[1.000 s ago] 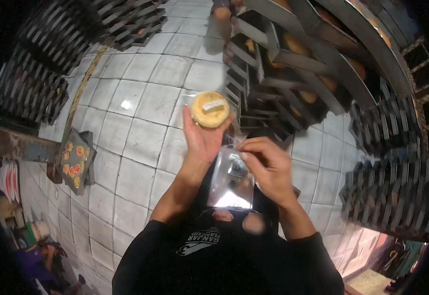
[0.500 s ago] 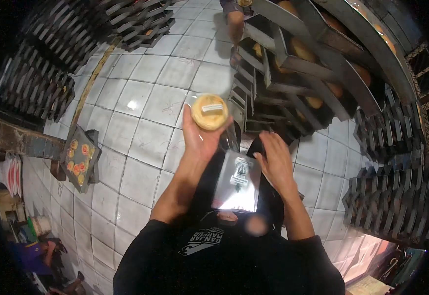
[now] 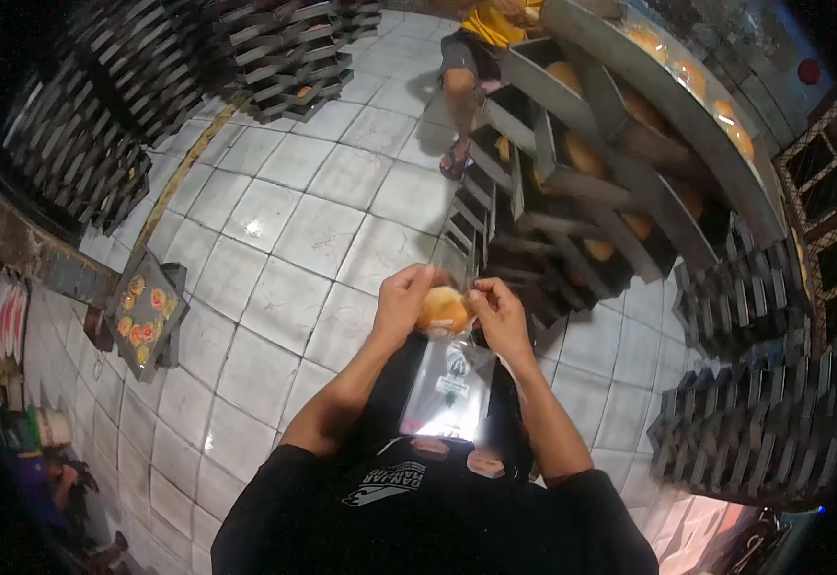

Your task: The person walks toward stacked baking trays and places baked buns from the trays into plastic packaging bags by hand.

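Our left hand (image 3: pixel 401 307) and right hand (image 3: pixel 502 321) flank the round golden bun (image 3: pixel 444 311) at nine and three o'clock, fingers pinching its thin clear wrapper, seemingly to spread it evenly. Flat clear plastic bags (image 3: pixel 448 388) lie at six o'clock on our lap, handily close.

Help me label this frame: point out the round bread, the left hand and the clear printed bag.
Round bread (image 3: pixel 444 310), head view, middle.
Left hand (image 3: pixel 402 305), head view, its back.
Clear printed bag (image 3: pixel 449 389), head view, middle.

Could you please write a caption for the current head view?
Left hand and right hand hold a round bun near stacked trays.
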Motion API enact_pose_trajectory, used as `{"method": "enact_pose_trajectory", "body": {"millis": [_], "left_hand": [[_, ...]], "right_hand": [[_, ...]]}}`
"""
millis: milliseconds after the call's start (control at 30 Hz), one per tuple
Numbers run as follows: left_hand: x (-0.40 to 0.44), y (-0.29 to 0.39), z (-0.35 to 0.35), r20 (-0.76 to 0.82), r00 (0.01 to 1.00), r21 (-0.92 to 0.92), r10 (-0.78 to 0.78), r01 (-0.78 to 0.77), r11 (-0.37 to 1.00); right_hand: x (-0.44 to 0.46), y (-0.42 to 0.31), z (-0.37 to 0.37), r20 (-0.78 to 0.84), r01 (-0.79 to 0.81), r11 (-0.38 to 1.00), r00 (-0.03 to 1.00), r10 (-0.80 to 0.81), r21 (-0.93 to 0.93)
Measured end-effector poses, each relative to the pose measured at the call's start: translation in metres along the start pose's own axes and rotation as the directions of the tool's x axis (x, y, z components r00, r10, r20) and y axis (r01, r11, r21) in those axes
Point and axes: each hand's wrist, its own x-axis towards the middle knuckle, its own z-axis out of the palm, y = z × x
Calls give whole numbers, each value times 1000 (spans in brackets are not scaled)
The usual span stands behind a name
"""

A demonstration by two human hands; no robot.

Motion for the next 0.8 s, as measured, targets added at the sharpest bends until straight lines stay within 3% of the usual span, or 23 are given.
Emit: {"method": "enact_pose_trajectory", "body": {"millis": [100,167,200,233,300,367,400,433,467,500,567,600,633,667,700,767,800], "left_hand": [[5,0,11,-112,985,38,132,-129,991],[6,5,13,-126,989,-110,70,-84,990],[5,6,14,-126,989,-109,74,-88,990],[2,12,19,-134,988,-153,70,-90,984],[-7,29,23,-139,989,-193,54,-80,978],[-7,48,25,-173,985,-124,-17,-5,992],[5,47,19,-168,985,-113,-34,15,993],[21,44,9,-255,961,100,105,-82,992],[22,36,-1,-304,919,317,251,-151,936],[9,35,-5,-300,925,326,232,-129,936],[-14,42,-11,-149,870,513,470,-338,789],[-27,20,-22,-169,939,449,298,-196,872],[-37,-3,-29,-172,940,449,296,-193,873],[-45,-26,-35,-201,976,267,89,-32,963],[-51,-38,-39,-191,973,78,-128,145,986],[-51,-26,-34,-174,976,73,-128,143,987],[-45,-20,-31,-81,984,-80,-158,152,985]], "right_hand": [[0,-30,-1,-21,-28,998,999,29,54],[-1,-44,1,65,8,994,998,0,-111],[-5,-51,3,31,153,960,988,-150,-234],[-9,-65,6,31,155,960,988,-152,-232],[-14,-80,11,22,429,850,896,-444,-305],[-3,-80,4,-34,311,878,938,-346,-365],[13,-72,-2,-74,204,934,969,-235,-294],[28,-75,-6,-129,53,983,989,-76,-178],[44,-58,-21,-81,-101,995,992,98,-24],[43,-56,-25,-2,-111,991,994,111,72],[14,-40,-24,51,-212,974,977,209,83],[-5,-25,-21,90,-308,943,950,298,127],[-23,-12,-16,107,-374,920,926,363,116],[-37,15,-13,208,-484,856,870,448,182],[-50,46,-7,332,-571,733,818,470,368],[-67,29,9,209,-492,759,870,446,427],[-75,9,12,200,-488,757,872,447,434]]}}
